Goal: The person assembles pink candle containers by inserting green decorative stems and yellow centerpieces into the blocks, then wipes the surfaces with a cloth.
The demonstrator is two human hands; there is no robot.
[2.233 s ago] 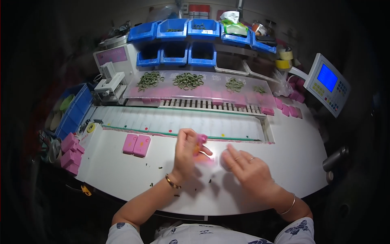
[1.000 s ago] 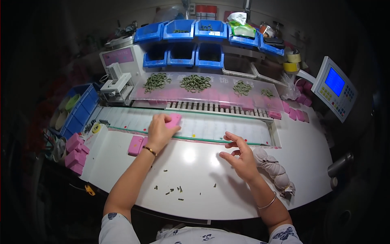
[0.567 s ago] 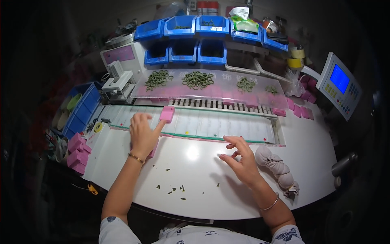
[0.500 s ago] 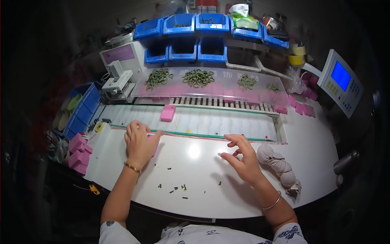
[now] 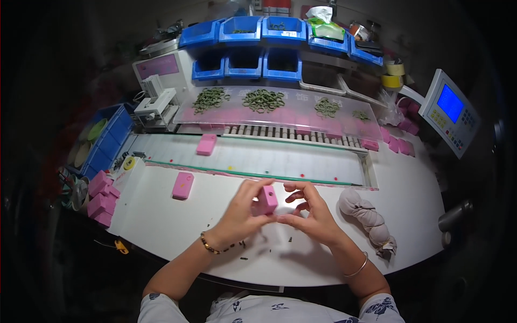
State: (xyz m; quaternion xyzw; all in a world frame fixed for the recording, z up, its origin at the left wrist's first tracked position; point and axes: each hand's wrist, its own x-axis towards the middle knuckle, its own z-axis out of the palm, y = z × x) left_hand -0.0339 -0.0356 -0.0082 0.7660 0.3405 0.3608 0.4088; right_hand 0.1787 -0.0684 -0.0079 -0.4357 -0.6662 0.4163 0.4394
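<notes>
My left hand [image 5: 243, 215] holds a pink block [image 5: 267, 199] tilted up above the white table, fingers and thumb around it. A small dark hole shows in the block's end face. My right hand [image 5: 311, 215] is close on the block's right, its fingers curved and apart with nothing seen between them. Its thumb tip comes near the block's lower corner; whether they touch I cannot tell. Another pink block [image 5: 183, 185] lies on the table to the left, and a third pink block [image 5: 206, 145] sits on the white conveyor belt [image 5: 280, 161].
Small dark green scraps [image 5: 244, 258] lie under my hands. A knotted cloth roll [image 5: 371, 223] rests at right, below a control panel [image 5: 451, 107]. Beyond the belt, a clear shelf [image 5: 296, 107] bears piles of green rings [image 5: 263, 101]. Blue bins [image 5: 243, 62] stand behind; pink blocks [image 5: 102, 202] are stacked left.
My left hand has moved right, toward my right hand, with a pink block in it. Another block now shows on the table where that hand was. The belt's block has shifted left.
</notes>
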